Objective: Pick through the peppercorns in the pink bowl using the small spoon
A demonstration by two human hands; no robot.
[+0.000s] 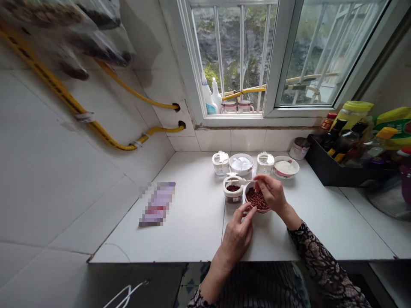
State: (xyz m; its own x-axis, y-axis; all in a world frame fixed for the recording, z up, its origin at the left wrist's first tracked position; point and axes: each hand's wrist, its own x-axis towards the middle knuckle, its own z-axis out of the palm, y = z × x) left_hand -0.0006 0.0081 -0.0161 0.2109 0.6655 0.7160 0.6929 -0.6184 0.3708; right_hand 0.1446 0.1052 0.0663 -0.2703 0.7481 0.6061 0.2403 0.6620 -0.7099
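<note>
My right hand (pixel 272 193) pinches a small white spoon (pixel 244 181) by its handle. The bowl of the spoon is over the mouth of a clear jar with a white rim (pixel 233 198), which has dark red grains inside. Just right of the jar is a bowl with a pinkish rim (pixel 263 211), filled with small dark red grains (pixel 257 200) that look like peppercorns or beans; I cannot tell which. My left hand (pixel 240 229) rests at the near edge of this bowl, thumb and fingers closed on its rim. The right hand hides part of the bowl's far side.
Behind are two lidded clear jars (pixel 221 163) (pixel 265 161), a bowl of white powder (pixel 241 163) and a flowered bowl of whitish contents (pixel 286 167). A black box of bottles (pixel 330 167) stands right. A blurred purple packet (pixel 158 204) lies left on the white counter (pixel 195 231).
</note>
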